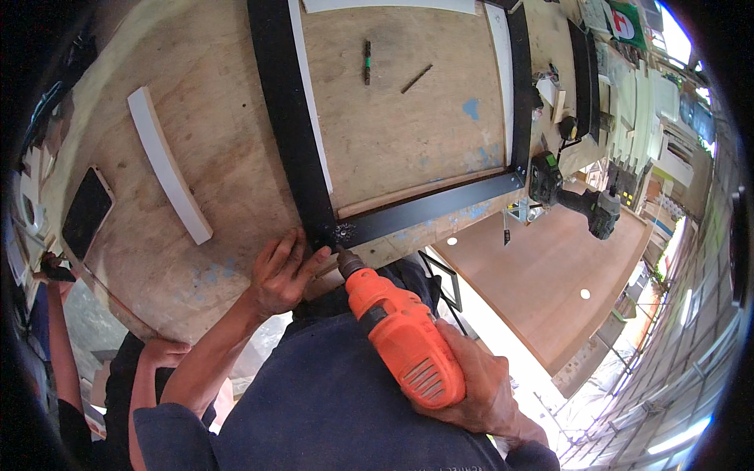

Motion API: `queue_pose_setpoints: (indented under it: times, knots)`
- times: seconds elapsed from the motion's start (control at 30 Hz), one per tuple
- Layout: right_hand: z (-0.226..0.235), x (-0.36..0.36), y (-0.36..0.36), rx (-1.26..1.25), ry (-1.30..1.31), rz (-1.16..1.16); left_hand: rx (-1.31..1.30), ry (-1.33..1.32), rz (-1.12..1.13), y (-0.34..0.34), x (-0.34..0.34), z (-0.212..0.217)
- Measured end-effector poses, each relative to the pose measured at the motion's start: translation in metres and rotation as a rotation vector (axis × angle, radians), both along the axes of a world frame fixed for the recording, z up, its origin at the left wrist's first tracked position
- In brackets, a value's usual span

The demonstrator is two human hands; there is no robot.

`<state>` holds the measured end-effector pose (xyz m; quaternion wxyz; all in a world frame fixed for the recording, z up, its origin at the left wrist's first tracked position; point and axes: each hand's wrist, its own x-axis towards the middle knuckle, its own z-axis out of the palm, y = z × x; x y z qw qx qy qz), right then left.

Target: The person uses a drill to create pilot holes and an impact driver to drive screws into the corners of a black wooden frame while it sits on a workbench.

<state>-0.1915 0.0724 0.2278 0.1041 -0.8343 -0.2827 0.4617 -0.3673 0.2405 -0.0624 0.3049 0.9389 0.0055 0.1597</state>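
My right hand (483, 381) is wrapped round the handle of an orange electric drill (404, 334). The drill's chuck points up and to the left, its front end at the near left corner of a black rectangular frame (440, 206). Pale shavings (343, 233) are scattered on the frame right by the drill's tip, and the bit itself is hard to make out. At that same corner my left hand (281, 273) holds the frame, fingers curled at its edge and thumb stretched close to the chuck. White strips (314, 118) line the inside of the frame.
Left of the frame lies a loose white strip (169, 165), with a black phone-like slab (88, 210) beyond it. A cordless driver (581, 202) rests by the right corner. Inside the frame are two thin dark rods (367, 63). Another person's hand (165, 353) touches the table edge.
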Motion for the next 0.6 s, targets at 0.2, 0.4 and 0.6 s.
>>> queue_pose_setpoints:
  times: [0.2, 0.4, 0.6]
  knots:
    - [0.005, 0.007, 0.014, -0.082, 0.083, 0.129, 0.014, 0.014, -0.021, 0.002, 0.002, 0.004]
    - [0.003, 0.005, 0.015, -0.068, 0.055, 0.141, 0.019, 0.021, -0.033, 0.004, 0.004, 0.005]
    - [0.005, 0.007, 0.020, -0.100, 0.084, 0.134, 0.021, 0.020, -0.025, 0.001, 0.001, 0.001]
